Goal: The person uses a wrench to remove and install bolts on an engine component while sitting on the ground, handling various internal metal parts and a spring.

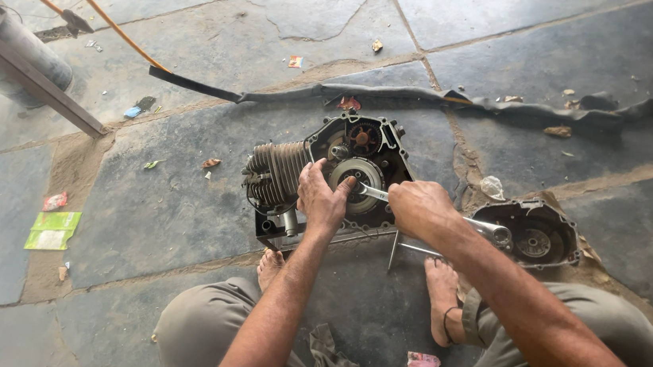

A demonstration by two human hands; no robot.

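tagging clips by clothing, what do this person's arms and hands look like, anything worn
Both arms are bare as far as the view shows: no sleeves, gloves, rings or watch visible on the left hand or right hand. Both forearms are lean. The hands look smudged with grime.

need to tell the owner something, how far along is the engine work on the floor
Done: the side cover is off and lies right of the engine, internals exposed. In hand: the left hand steadies the round clutch unit while the right hand holds a wrench on it. Left: the clutch unit is still mounted and the cover still off.
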